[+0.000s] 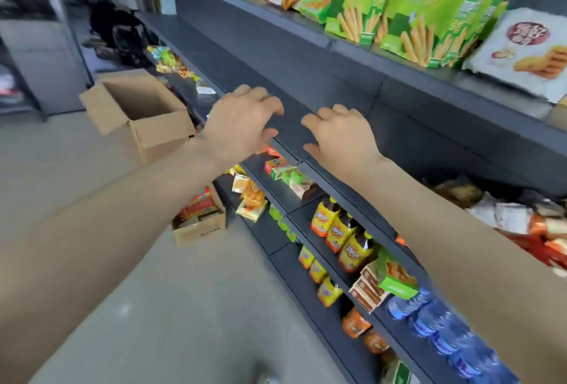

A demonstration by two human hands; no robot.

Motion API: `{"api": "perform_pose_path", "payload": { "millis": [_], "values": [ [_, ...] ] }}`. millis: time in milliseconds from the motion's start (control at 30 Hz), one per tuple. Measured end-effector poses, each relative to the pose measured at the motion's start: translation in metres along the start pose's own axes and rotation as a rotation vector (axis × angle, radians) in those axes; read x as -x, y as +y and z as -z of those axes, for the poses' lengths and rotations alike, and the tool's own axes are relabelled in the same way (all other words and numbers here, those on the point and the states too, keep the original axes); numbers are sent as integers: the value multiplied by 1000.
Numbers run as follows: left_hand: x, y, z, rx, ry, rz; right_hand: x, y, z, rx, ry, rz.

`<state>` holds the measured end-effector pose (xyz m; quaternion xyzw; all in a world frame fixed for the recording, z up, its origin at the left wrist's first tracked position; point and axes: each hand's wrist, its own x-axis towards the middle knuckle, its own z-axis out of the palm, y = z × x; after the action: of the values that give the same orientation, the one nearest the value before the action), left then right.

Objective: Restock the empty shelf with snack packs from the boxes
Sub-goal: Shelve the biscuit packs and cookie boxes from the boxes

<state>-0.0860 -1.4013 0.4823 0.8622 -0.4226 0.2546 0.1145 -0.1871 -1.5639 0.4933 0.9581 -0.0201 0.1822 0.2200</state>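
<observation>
Left hand [242, 125] and right hand [340, 135]: palms down, fingers spread and loosely bent, holding nothing. Both are side by side over the front edge of the empty shelf [293, 133]. On the floor, left: near box [199, 230] containing snack packs [199, 204]; farther open box [138, 113].

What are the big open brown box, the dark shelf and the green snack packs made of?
The brown box looks like cardboard: matte tan, folded flaps. The dark shelf is probably painted metal: thin, flat, dull grey panels. The green snack packs seem printed card or plastic film; blur leaves that open.
</observation>
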Motion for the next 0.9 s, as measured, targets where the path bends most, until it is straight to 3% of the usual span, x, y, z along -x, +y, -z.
{"api": "perform_pose_path", "payload": {
  "millis": [400, 900],
  "values": [
    [3, -230, -105, -86, -214, 313, -222, -139, -147, -178, 37, 251],
    [-71, -421, -311, 40, -530, 465, -439, -234, -360, -342, -202, 362]
  ]
}}
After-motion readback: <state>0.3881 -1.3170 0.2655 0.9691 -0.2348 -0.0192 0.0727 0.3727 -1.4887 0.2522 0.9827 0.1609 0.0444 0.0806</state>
